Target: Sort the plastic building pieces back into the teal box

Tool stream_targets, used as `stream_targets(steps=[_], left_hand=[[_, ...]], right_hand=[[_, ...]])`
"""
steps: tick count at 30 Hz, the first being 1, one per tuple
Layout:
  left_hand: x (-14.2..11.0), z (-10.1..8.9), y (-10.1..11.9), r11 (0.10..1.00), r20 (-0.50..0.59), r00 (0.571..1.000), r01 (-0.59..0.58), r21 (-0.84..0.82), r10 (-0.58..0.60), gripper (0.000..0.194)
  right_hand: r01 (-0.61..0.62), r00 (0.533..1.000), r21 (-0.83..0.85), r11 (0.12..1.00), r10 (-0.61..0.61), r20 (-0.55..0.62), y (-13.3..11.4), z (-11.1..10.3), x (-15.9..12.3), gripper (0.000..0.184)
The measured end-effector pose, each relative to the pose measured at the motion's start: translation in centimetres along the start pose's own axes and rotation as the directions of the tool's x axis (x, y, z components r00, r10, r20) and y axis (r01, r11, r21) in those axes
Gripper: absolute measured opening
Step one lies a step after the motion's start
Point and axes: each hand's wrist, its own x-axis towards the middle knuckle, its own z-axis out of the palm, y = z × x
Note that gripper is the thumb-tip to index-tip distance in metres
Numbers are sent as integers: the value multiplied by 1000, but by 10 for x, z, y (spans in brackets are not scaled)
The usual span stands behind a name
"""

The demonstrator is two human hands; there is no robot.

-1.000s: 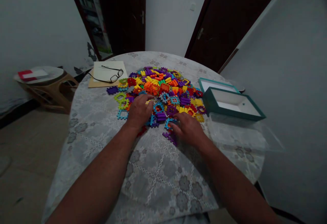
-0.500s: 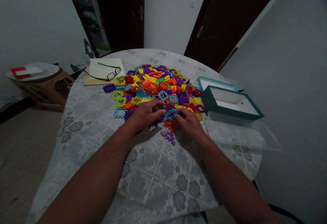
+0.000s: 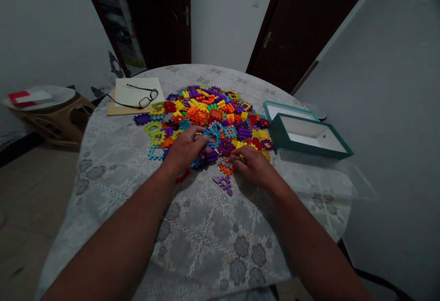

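My left hand [image 3: 185, 150] is closed on a blue toothed building piece [image 3: 212, 139], its fingers and thumb at the piece's left side. Right of it, my right hand [image 3: 252, 161] has fingers and thumb curled together over the right edge of an orange toothed piece [image 3: 226, 169]; what they pinch is too small to make out. Just in front lies a purple triangular piece [image 3: 224, 183], flat on the tablecloth. Behind both hands spreads a heap of colourful interlocking pieces [image 3: 197, 116], with purple pieces close to my left fingertips.
A dark green open box [image 3: 311, 136] stands on the right, with its lid [image 3: 290, 110] behind it and a clear plastic tray [image 3: 309, 175] in front. Black glasses [image 3: 144, 102] rest on a pale pad [image 3: 120, 92] at the back left. A patterned cloth [image 3: 202, 232] covers the table.
The blue piece, earlier at my right hand's fingertips, is now in my left hand, farther left. My right fingers are now over the orange piece. The camera view has shifted slightly.
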Motion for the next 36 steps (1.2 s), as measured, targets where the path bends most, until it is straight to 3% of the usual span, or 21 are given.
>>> stream_targets(steps=[3,5,11,17,20,22,24,30,36], left_hand=[[-1,1,0,1000,-13,1000,-11,25,12,25],[-2,3,-1,999,4,1000,-17,39,17,23],[0,5,-8,999,16,1000,-8,31,8,21],[3,4,-13,999,7,999,-33,22,33,21],[1,6,-10,1000,0,1000,-9,-1,9,18],[0,7,-6,1000,-11,1000,17,-21,-17,19],[-1,7,-3,999,-14,1000,26,-31,-27,22],[-5,8,3,1000,4,1000,15,17,-15,26],[-5,7,0,997,21,1000,15,77,-16,34]], right_hand=[[38,987,-105,994,-21,158,-5,-3,-3,27],[28,983,-152,988,1,185,-8,0,-4,25],[-25,990,-272,962,62,130,-3,9,0,13],[-155,988,-320,935,144,-60,0,11,4,18],[-38,995,-280,959,61,73,-10,6,0,11],[50,976,-265,963,10,218,-17,2,-5,5],[74,957,-287,955,13,290,-24,-1,-8,3],[64,947,-312,948,41,319,-27,-3,-8,3],[0,971,-408,913,98,219,-25,1,-7,11]])
